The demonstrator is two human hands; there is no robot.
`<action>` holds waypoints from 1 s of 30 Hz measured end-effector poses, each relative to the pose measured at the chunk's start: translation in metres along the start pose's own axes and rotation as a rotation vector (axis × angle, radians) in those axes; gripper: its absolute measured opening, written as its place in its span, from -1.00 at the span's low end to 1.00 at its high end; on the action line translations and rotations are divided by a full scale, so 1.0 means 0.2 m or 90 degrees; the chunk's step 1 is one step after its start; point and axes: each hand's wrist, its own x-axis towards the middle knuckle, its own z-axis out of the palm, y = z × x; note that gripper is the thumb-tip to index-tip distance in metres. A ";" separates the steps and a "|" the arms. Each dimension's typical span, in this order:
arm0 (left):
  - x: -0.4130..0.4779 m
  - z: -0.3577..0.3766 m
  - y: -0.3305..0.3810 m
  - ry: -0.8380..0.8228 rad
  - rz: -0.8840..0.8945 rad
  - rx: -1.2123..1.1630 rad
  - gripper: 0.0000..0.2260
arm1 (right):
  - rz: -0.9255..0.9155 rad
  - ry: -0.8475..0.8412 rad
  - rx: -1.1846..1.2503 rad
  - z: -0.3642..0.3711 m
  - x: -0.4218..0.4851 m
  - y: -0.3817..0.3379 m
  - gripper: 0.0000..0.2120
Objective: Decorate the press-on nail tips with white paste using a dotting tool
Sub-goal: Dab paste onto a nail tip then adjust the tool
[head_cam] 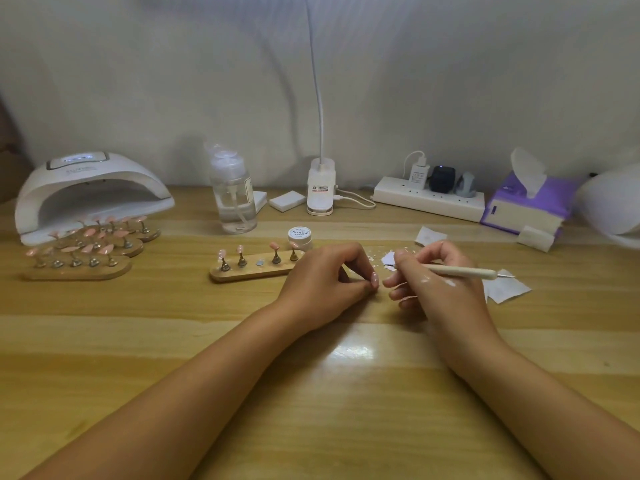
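Note:
My left hand [322,282] rests on the table, fingers curled, pinching a pale pink nail tip [374,279] at its fingertips. My right hand [440,282] is just right of it and grips a beige dotting tool [460,270] whose metal end points right; white paste smears mark the back of this hand. A wooden holder [249,270] behind my left hand carries several pink tips on metal stands, with one empty magnet spot. A small white paste jar [299,238] stands behind the holder.
At the far left a white nail lamp [90,188] stands behind more wooden holders with pink tips [83,247]. A clear pump bottle [233,195], a clip lamp base [321,188], a power strip [429,199] and a purple tissue pack [530,202] line the back. Paper scraps [505,289] lie at right.

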 end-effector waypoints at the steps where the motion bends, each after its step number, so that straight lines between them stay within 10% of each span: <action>1: 0.00 0.00 0.00 0.002 0.000 -0.001 -0.77 | 0.007 0.002 -0.001 0.00 0.00 0.00 -0.82; 30: 0.00 0.00 0.01 0.002 -0.005 0.008 -0.74 | -0.007 -0.024 -0.098 0.01 0.01 0.01 -0.84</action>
